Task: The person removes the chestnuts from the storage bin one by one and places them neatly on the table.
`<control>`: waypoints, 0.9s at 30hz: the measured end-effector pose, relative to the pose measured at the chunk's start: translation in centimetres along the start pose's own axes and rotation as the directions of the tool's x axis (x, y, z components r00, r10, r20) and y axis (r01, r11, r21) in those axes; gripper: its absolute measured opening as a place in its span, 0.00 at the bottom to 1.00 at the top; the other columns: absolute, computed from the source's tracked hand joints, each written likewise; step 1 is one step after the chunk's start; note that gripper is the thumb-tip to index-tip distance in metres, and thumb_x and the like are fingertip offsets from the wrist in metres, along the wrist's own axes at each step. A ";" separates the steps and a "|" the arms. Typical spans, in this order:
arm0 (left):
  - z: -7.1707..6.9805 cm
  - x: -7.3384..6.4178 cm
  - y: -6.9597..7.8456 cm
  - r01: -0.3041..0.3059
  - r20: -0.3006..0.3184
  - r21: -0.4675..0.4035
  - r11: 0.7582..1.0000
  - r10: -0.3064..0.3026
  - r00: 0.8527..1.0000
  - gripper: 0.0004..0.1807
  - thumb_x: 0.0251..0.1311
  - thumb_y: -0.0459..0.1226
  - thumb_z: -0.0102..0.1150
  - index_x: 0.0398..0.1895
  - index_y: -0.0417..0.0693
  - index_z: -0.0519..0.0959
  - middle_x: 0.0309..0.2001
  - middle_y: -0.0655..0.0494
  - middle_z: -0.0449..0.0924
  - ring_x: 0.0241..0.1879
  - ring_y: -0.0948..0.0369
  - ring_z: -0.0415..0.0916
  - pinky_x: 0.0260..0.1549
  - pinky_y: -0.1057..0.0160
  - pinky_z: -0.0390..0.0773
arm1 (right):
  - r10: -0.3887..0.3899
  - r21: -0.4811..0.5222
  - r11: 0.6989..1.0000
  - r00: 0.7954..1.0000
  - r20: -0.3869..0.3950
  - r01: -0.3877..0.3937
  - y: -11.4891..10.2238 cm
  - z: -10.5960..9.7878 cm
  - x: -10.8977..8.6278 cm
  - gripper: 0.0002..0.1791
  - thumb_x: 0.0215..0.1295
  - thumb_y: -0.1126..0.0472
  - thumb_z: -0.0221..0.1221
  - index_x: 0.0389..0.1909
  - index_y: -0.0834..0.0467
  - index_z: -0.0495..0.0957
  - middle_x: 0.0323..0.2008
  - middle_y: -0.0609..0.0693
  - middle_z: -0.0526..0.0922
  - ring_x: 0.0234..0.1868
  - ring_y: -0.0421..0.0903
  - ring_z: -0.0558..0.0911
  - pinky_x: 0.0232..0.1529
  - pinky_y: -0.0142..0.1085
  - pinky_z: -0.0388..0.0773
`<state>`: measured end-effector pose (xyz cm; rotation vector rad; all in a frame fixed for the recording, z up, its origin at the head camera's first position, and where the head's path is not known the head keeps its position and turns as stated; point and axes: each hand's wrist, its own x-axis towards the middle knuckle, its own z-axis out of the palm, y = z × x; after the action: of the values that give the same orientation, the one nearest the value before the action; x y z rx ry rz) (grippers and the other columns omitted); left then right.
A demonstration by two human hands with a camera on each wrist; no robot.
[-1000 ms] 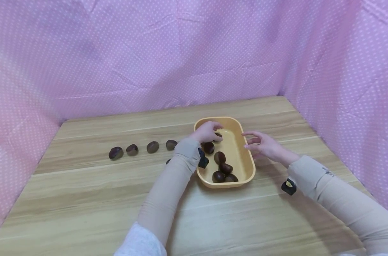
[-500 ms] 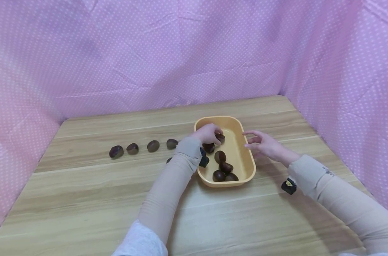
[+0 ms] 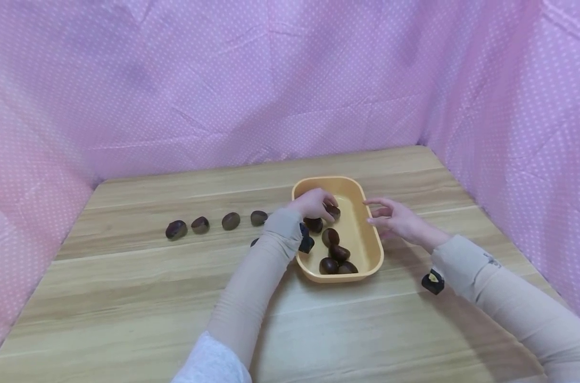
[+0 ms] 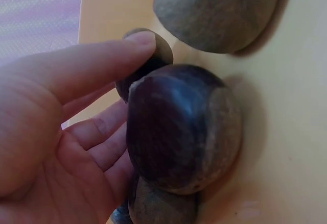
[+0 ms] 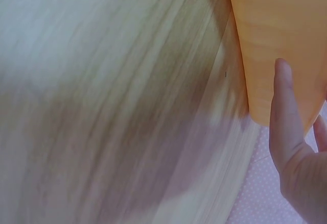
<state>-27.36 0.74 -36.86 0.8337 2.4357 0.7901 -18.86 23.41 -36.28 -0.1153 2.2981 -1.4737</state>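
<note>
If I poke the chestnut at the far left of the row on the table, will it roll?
Probably a little: the chestnut looks rounded but lopsided, so it might wobble instead of rolling straight. It may be slippery to grab, because its dark shell looks smooth. No tub wall surrounds it to stop it.

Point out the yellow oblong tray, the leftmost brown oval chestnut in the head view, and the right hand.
Yellow oblong tray (image 3: pixel 359 229), head view: bare inside floor.
Leftmost brown oval chestnut (image 3: pixel 176 230), head view: middle of shell.
Right hand (image 3: pixel 399 219), head view: middle of hand.
</note>
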 end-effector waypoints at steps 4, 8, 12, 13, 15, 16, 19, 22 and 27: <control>0.3 0.2 -0.2 -0.021 -0.011 -0.019 1.000 0.021 1.000 0.22 0.49 0.31 0.68 0.51 0.40 0.78 0.52 0.47 0.80 0.52 0.56 0.77 0.55 0.67 0.71 | 0.007 0.016 1.000 1.000 -0.007 -0.006 0.2 0.0 -0.1 0.34 0.67 0.65 0.54 0.71 0.60 0.53 0.60 0.74 0.65 0.47 0.53 0.80 0.42 0.47 0.82; 0.4 0.4 -0.2 -0.025 -0.024 -0.030 0.999 0.025 0.999 0.22 0.50 0.32 0.68 0.51 0.42 0.78 0.52 0.47 0.80 0.52 0.56 0.77 0.55 0.66 0.71 | 0.002 0.023 1.000 1.000 -0.011 -0.002 0.2 0.0 -0.2 0.34 0.67 0.66 0.54 0.71 0.61 0.52 0.59 0.75 0.65 0.46 0.52 0.80 0.42 0.47 0.82; 0.4 0.4 -0.2 -0.017 -0.031 -0.041 0.999 0.015 0.999 0.22 0.50 0.32 0.68 0.52 0.43 0.77 0.52 0.48 0.80 0.52 0.57 0.76 0.56 0.65 0.71 | 0.005 0.028 1.000 1.000 -0.008 -0.005 0.2 0.0 -0.3 0.34 0.66 0.66 0.54 0.71 0.61 0.52 0.60 0.75 0.65 0.46 0.52 0.80 0.42 0.46 0.82; 0.4 0.3 -0.2 -0.017 -0.034 -0.042 0.999 0.015 0.999 0.22 0.50 0.32 0.68 0.52 0.43 0.77 0.52 0.48 0.80 0.52 0.57 0.76 0.56 0.65 0.71 | 0.008 0.030 1.000 1.000 -0.008 -0.007 0.2 0.0 -0.3 0.35 0.66 0.66 0.54 0.71 0.61 0.52 0.60 0.75 0.65 0.46 0.52 0.80 0.43 0.46 0.82; 0.3 0.3 -0.2 -0.021 -0.043 -0.044 0.999 0.019 0.999 0.23 0.50 0.32 0.68 0.52 0.44 0.77 0.53 0.49 0.80 0.51 0.58 0.77 0.56 0.66 0.71 | 0.013 0.036 0.999 1.000 -0.008 -0.013 0.3 0.0 -0.3 0.35 0.67 0.65 0.54 0.71 0.60 0.52 0.60 0.74 0.64 0.47 0.52 0.80 0.44 0.46 0.82; 0.3 0.2 -0.2 -0.024 -0.052 -0.044 0.999 0.021 0.998 0.23 0.50 0.32 0.68 0.52 0.44 0.77 0.52 0.49 0.80 0.51 0.58 0.77 0.56 0.66 0.71 | 0.014 0.037 0.999 1.000 -0.008 -0.014 0.3 0.0 -0.3 0.35 0.67 0.65 0.54 0.71 0.60 0.51 0.60 0.74 0.64 0.47 0.52 0.80 0.45 0.46 0.81; 0.2 0.1 -0.2 -0.034 -0.086 -0.039 0.999 0.030 0.996 0.22 0.50 0.32 0.68 0.51 0.44 0.78 0.52 0.50 0.80 0.50 0.58 0.78 0.55 0.66 0.72 | 0.007 0.040 0.999 1.000 -0.009 -0.007 0.3 0.1 -0.2 0.35 0.67 0.64 0.54 0.71 0.60 0.52 0.61 0.74 0.64 0.48 0.54 0.79 0.46 0.47 0.81; 0.0 -0.2 -0.2 -0.049 -0.113 -0.053 0.997 0.043 0.993 0.22 0.50 0.33 0.68 0.51 0.44 0.78 0.52 0.50 0.80 0.50 0.58 0.78 0.54 0.67 0.73 | -0.002 0.034 0.999 1.000 -0.010 0.002 0.2 0.2 -0.2 0.35 0.67 0.64 0.55 0.71 0.60 0.52 0.60 0.74 0.64 0.48 0.54 0.79 0.45 0.47 0.81; -0.2 -0.6 0.2 -0.088 -0.150 -0.120 0.989 0.070 0.986 0.23 0.52 0.32 0.67 0.54 0.42 0.77 0.54 0.49 0.79 0.51 0.55 0.78 0.52 0.67 0.75 | -0.013 0.023 1.000 1.000 -0.011 0.014 0.2 0.2 -0.2 0.34 0.67 0.64 0.55 0.71 0.60 0.53 0.60 0.74 0.65 0.48 0.55 0.80 0.47 0.47 0.81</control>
<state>-26.97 0.42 -36.43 0.8560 2.4597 1.0570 -18.55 23.38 -36.45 -0.1169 2.2925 -1.5102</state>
